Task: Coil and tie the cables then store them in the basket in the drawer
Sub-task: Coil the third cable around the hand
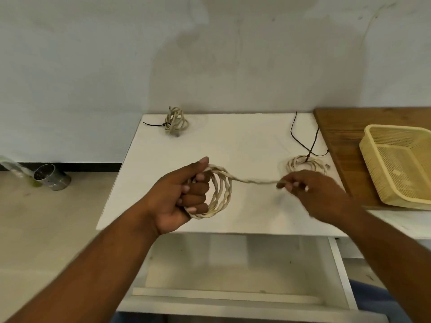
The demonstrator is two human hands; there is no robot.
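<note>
My left hand [184,197] is closed around a coil of cream twisted cable [221,192], held above the white tabletop [245,141]. The cable's free end runs right to my right hand [312,192], which pinches it between the fingertips. A second cream coil [305,165] lies on the table behind my right hand, with a thin dark tie [303,136] trailing from it. A third coil [176,121] bound with a dark tie sits at the table's far left. A yellow mesh basket [373,155] rests empty on the wooden board at right. The white drawer [233,276] below the table stands open.
A wooden board [345,129] overlaps the table's right side. A metal can [52,177] lies on the floor at left next to a clear bottle [11,166]. A white wall closes off the back.
</note>
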